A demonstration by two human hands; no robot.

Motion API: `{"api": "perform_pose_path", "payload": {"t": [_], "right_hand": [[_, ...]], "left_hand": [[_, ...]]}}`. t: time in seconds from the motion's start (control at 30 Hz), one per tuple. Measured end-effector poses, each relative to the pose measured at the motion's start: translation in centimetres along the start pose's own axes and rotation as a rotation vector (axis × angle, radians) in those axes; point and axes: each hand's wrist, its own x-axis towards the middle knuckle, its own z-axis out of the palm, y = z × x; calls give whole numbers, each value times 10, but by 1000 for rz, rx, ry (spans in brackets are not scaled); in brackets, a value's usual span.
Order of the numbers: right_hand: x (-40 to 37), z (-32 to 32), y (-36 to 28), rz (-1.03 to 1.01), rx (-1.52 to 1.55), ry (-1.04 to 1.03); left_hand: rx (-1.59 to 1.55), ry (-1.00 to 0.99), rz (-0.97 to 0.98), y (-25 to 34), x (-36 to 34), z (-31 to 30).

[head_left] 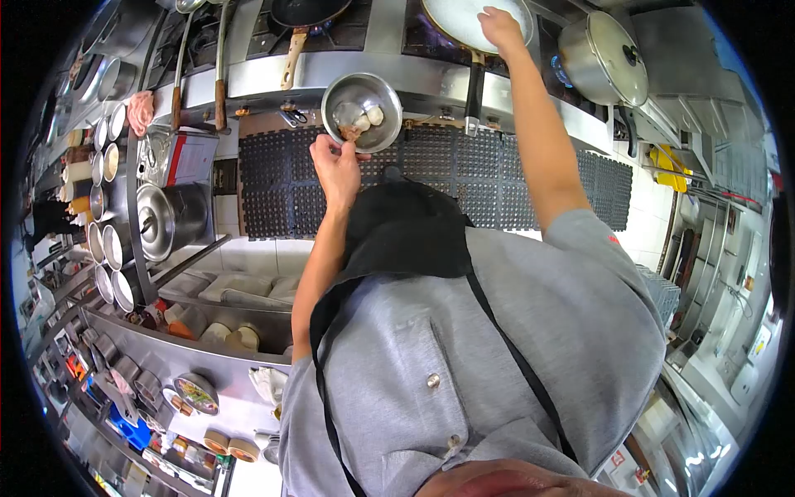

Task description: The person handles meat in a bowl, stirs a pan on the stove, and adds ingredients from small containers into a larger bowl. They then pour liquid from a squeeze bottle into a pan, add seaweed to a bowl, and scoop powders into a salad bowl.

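My left hand (338,172) grips the rim of a round metal bowl (387,139), tilted in front of the stove edge. Inside lie a few pale, rounded pieces of food (370,117) that look like scallops, with a brownish bit by the fingers. Stretched forward, my right hand (503,31) is over a frying pan (474,91) with a black handle and a whitish, frothy-looking surface inside. Its fingers are drawn together, and whatever they hold is too small to make out. Blue flame shows at the pan's left edge.
Left of it, another frying pan (289,66) with a wooden handle sits on a burner. A lidded pot (604,58) stands at the right over a flame. Ladles (220,91) hang over the stove edge. A tall lidded pot (170,222) is at my left; black mats (431,166) cover the floor.
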Motion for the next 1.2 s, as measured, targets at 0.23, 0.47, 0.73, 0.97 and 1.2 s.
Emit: {"api": "perform_pose_path", "payload": {"t": [0.23,0.47,0.73,0.97,1.2], "right_hand": [[-138,-2,-210,-163,273,-791],[-182,48,-206,-797,-24,-774],[-170,37,-184,169,1084,-1238],[-170,45,-181,792,1346,-960],[-41,14,-76,756,1032,-450]], "left_hand": [[125,28,109,-7,1,5],[276,-32,169,-18,3,-8],[316,-84,54,2,-8,-5],[167,-65,34,-2,-4,-8],[-22,-88,-168,-7,-2,-19]]}}
